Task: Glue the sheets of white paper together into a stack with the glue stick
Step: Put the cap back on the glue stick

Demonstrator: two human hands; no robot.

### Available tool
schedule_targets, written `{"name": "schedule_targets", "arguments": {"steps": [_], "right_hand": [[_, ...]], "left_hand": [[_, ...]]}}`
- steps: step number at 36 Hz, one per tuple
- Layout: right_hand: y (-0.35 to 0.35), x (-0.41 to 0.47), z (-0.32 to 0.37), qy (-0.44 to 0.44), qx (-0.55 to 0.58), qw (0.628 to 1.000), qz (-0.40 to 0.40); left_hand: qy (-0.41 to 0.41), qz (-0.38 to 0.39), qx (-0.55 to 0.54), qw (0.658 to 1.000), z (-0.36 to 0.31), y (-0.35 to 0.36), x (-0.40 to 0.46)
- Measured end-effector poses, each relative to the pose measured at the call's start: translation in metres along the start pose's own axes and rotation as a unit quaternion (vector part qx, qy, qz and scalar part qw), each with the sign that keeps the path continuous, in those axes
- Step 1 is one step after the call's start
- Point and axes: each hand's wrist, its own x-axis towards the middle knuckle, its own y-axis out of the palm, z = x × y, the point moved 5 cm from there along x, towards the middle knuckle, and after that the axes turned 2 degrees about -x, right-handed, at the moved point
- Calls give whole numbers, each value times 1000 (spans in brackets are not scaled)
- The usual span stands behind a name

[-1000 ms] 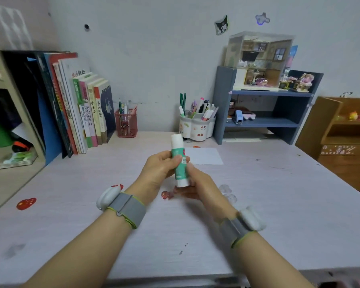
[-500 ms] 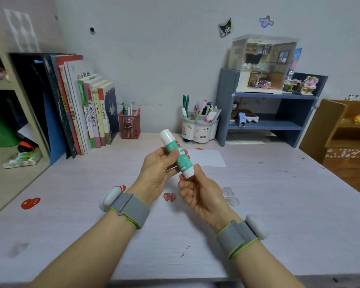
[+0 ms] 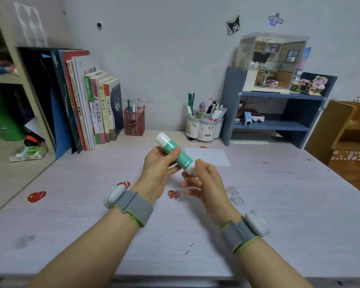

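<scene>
The glue stick [image 3: 176,153] is gripped round its green middle by the left hand [image 3: 161,170], while its lower white end is pinched by the fingers [image 3: 197,163] of the right hand [image 3: 206,181]. The stick is held above the table [image 3: 279,204], its long axis tilted from upper left to lower right. The paper [image 3: 208,156] lies flat just beyond, to the far right, nearer the right hand

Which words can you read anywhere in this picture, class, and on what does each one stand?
"小王子": cream book spine.
"灰尘的旅行": pink book spine.
"宝葫芦的秘密": red-topped book spine.
"王尔德童话": tall white book spine.
Green book spine: lettering too blurred.
Glue stick, held by left hand and right hand: no print legible.
</scene>
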Motion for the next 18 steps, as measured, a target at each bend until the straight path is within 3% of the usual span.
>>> {"name": "schedule_targets", "arguments": {"steps": [4,9,15,18], "right_hand": [[1,3,-8,161,80,983,41],[7,4,-5,183,94,977,59],[7,6,0,92,151,984,6],[2,7,3,-20,51,998,-37]], "left_hand": [[-16,67,-42,997,-1,5,-2],[-17,100,-62,993,-4,7,-4],[7,64,-17,998,-7,1,-2],[11,19,8,1000,-5,-4,-1]]}}
